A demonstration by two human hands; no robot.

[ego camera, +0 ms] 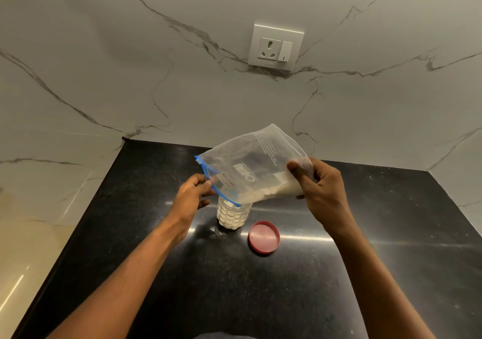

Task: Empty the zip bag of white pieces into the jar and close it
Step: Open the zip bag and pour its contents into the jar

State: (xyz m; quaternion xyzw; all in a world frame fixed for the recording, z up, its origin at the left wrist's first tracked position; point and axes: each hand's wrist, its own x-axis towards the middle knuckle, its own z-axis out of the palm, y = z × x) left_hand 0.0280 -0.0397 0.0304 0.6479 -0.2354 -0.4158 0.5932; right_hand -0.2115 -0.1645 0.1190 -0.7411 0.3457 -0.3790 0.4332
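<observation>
Pouring step. The zip bag (255, 166) hangs tilted, its blue-edged mouth at its 8 o'clock end over the open jar (232, 216). The left hand (191, 195) pinches the mouth edge; the right hand (318, 182) grips the raised end, fingers curled. White pieces (281, 188) lie inside the bag, so the next move likely calls for a steeper tilt. The lid (264, 237) lies at the jar's 4 o'clock.

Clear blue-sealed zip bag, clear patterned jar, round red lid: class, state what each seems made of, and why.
Clear blue-sealed zip bag: thin soft plastic film; it creases and shows the white contents. Clear patterned jar: likely plastic, possibly glass; see-through with moulded scales. Round red lid: probably moulded plastic, smooth, slightly glossy rim.
</observation>
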